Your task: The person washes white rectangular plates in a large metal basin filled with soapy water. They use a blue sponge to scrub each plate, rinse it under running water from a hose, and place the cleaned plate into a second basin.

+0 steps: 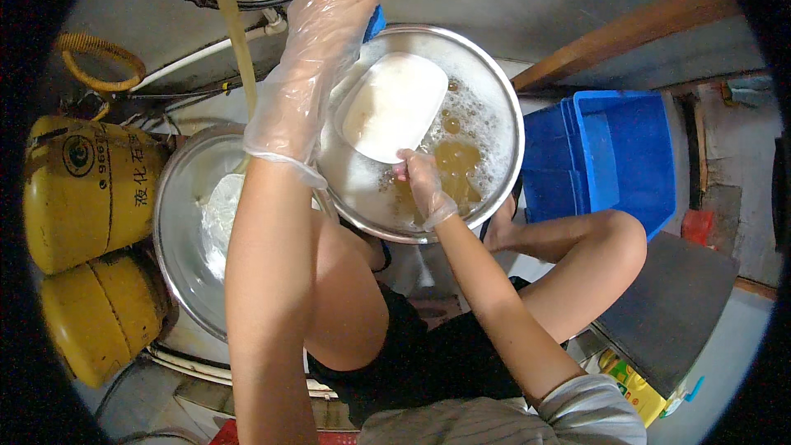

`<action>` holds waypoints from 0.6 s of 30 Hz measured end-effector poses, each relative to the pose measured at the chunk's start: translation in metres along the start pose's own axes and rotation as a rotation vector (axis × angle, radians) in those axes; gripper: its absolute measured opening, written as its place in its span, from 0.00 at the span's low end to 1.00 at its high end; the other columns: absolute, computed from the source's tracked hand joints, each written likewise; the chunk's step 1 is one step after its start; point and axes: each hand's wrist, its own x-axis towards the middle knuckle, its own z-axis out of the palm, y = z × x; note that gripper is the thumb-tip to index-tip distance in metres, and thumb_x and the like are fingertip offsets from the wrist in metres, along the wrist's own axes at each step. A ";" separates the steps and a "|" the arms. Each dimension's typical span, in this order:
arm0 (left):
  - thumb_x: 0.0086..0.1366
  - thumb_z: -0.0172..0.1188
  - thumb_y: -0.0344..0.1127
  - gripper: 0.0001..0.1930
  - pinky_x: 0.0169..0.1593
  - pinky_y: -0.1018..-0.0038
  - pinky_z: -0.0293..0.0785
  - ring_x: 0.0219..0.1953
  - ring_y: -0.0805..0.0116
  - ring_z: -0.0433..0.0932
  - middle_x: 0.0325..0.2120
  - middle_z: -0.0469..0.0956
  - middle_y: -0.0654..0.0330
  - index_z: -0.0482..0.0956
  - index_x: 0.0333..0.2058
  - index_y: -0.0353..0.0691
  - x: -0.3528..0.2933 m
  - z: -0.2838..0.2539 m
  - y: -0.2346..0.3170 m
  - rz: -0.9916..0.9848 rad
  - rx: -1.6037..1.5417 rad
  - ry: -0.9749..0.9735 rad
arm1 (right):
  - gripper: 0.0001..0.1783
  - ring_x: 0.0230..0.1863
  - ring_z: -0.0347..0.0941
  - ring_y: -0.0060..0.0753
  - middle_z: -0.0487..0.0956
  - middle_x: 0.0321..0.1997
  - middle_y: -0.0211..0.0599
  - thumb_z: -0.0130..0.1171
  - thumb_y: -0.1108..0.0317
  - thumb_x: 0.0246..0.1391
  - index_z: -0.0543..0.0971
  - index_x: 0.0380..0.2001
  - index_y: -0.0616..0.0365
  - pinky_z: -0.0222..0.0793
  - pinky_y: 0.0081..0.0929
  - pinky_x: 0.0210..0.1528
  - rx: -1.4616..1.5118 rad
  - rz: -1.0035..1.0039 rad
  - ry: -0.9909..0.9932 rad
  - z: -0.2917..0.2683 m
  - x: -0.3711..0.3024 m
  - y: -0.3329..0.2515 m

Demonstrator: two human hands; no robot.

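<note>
My left hand (pixel 331 2), in a clear plastic glove, is raised beyond the basin's far left rim, its fingers closed on a blue cloth (pixel 376 23). My right hand (pixel 426 183), also gloved, grips the near edge of a white rounded rectangular dish (pixel 400 99). The dish is tilted over a large metal basin (pixel 517 136), which holds cloudy yellowish water with white suds. Part of the basin's left side is hidden by my left forearm.
A second metal basin (pixel 175 264) stands at the left with something white inside. Beyond it are two yellow gas cylinders (pixel 91 198). Blue plastic bins (pixel 626 169) stand at the right. A hose (pixel 235 33) hangs down at the left, and a wooden beam (pixel 618 37) slants at the far right.
</note>
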 end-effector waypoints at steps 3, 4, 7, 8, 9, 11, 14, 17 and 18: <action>0.50 0.47 0.42 0.15 0.42 0.63 0.68 0.34 0.52 0.74 0.28 0.75 0.47 0.75 0.29 0.39 -0.010 0.001 0.004 0.039 0.022 0.023 | 0.15 0.31 0.71 0.30 0.74 0.32 0.42 0.48 0.68 0.45 0.73 0.31 0.71 0.70 0.25 0.32 0.077 0.074 0.074 0.007 -0.009 -0.013; 0.50 0.46 0.42 0.15 0.42 0.63 0.67 0.33 0.52 0.74 0.28 0.75 0.47 0.75 0.29 0.39 -0.011 0.000 0.003 0.037 0.035 0.020 | 0.15 0.34 0.71 0.32 0.73 0.34 0.44 0.47 0.68 0.45 0.72 0.33 0.72 0.71 0.27 0.35 0.150 0.073 0.062 0.008 -0.013 -0.015; 0.49 0.47 0.43 0.15 0.42 0.63 0.67 0.34 0.51 0.74 0.28 0.75 0.47 0.75 0.30 0.39 -0.015 0.002 0.007 0.048 0.029 0.010 | 0.19 0.37 0.71 0.37 0.71 0.38 0.48 0.45 0.69 0.42 0.67 0.37 0.74 0.71 0.29 0.37 0.257 0.013 -0.063 -0.004 -0.003 -0.011; 0.49 0.47 0.43 0.15 0.42 0.64 0.67 0.34 0.51 0.74 0.28 0.75 0.47 0.75 0.30 0.39 -0.016 0.005 0.010 0.056 0.016 0.003 | 0.21 0.37 0.71 0.39 0.71 0.39 0.49 0.45 0.69 0.41 0.65 0.39 0.75 0.71 0.30 0.37 0.274 -0.018 -0.114 -0.013 0.006 -0.006; 0.50 0.48 0.44 0.16 0.40 0.66 0.68 0.32 0.55 0.74 0.28 0.76 0.49 0.75 0.32 0.39 -0.014 0.003 0.008 0.058 0.061 -0.002 | 0.21 0.38 0.70 0.42 0.71 0.37 0.48 0.43 0.72 0.38 0.66 0.37 0.76 0.71 0.33 0.39 0.270 0.042 -0.100 -0.012 0.011 -0.005; 0.51 0.51 0.46 0.18 0.37 0.70 0.68 0.29 0.62 0.75 0.28 0.77 0.52 0.76 0.35 0.39 -0.011 -0.002 0.006 0.062 0.151 -0.011 | 0.20 0.40 0.69 0.43 0.70 0.39 0.50 0.43 0.75 0.38 0.65 0.38 0.78 0.69 0.35 0.43 0.309 0.136 -0.110 -0.017 0.016 -0.002; 0.52 0.51 0.46 0.19 0.37 0.71 0.69 0.30 0.61 0.76 0.28 0.77 0.53 0.76 0.36 0.39 -0.009 0.010 0.001 0.010 0.052 0.050 | 0.23 0.42 0.68 0.46 0.68 0.42 0.51 0.42 0.77 0.36 0.64 0.40 0.79 0.67 0.34 0.44 0.356 0.143 -0.081 -0.032 0.015 0.012; 0.52 0.51 0.47 0.19 0.37 0.71 0.69 0.30 0.61 0.76 0.28 0.77 0.53 0.76 0.36 0.38 -0.013 0.008 0.008 0.007 0.078 -0.011 | 0.29 0.46 0.65 0.47 0.68 0.45 0.51 0.43 0.77 0.31 0.63 0.44 0.77 0.64 0.33 0.47 0.491 0.173 -0.079 -0.037 0.002 0.021; 0.52 0.51 0.47 0.19 0.37 0.71 0.69 0.30 0.61 0.76 0.29 0.77 0.52 0.76 0.37 0.39 -0.013 0.006 0.009 0.017 0.091 -0.026 | 0.30 0.47 0.64 0.47 0.68 0.46 0.50 0.44 0.76 0.30 0.63 0.44 0.77 0.63 0.33 0.49 0.528 0.177 -0.091 -0.038 -0.002 0.023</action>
